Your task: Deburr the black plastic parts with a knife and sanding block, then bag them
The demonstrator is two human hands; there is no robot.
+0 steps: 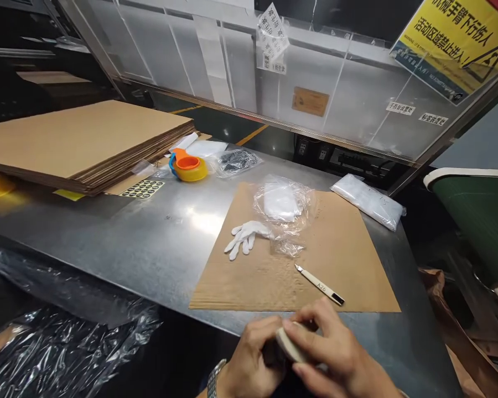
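Both my hands are close together at the front edge of the metal table. My left hand, with a metal band at the wrist, curls around a small beige, round-edged object. The fingers of my right hand press on the same object from the other side. Its far part is hidden by my fingers, and its exact kind does not show. Just beyond the hands, a craft knife marked A26 lies on a cardboard sheet. A white glove rests farther left, beside crumpled clear plastic bags.
A tall stack of cardboard sheets fills the back left. Near it are an orange tape dispenser, a sticker sheet and a bag of dark items. A wrapped white pack lies back right. Black plastic hangs front left.
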